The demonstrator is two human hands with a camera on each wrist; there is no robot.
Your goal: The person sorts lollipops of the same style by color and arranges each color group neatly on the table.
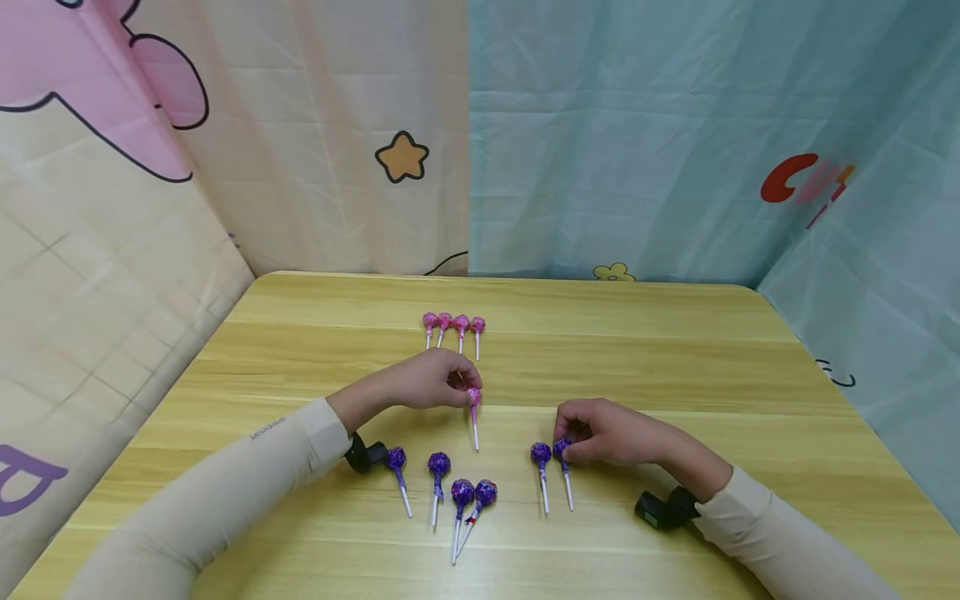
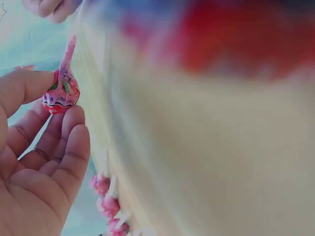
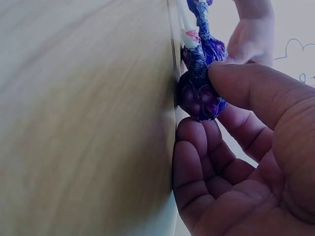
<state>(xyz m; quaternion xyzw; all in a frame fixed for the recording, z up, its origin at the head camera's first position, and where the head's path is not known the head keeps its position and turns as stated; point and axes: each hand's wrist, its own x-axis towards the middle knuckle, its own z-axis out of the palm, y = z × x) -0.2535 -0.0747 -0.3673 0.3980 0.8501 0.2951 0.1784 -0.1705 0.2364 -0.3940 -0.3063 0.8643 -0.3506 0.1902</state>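
My left hand [image 1: 438, 380] pinches the head of a pink-wrapped lollipop [image 2: 61, 93] between thumb and fingers, its white stick pointing toward me in the head view. Behind that hand, a row of several pink lollipops [image 1: 461, 323] lies on the wooden table [image 1: 637, 350]. On the right, my right hand [image 1: 611, 431] holds a purple-wrapped lollipop [image 3: 199, 96] by its head, low at the tabletop. Just left of it lies another purple lollipop [image 1: 541, 452], its stick nearly parallel.
Toward the front left lie a purple lollipop [image 1: 397, 459] by the left wrist camera, a second one [image 1: 439, 464], and a crossed pair of purple lollipops [image 1: 462, 492]. Printed curtains [image 1: 322, 167] hang along the table's back and sides.
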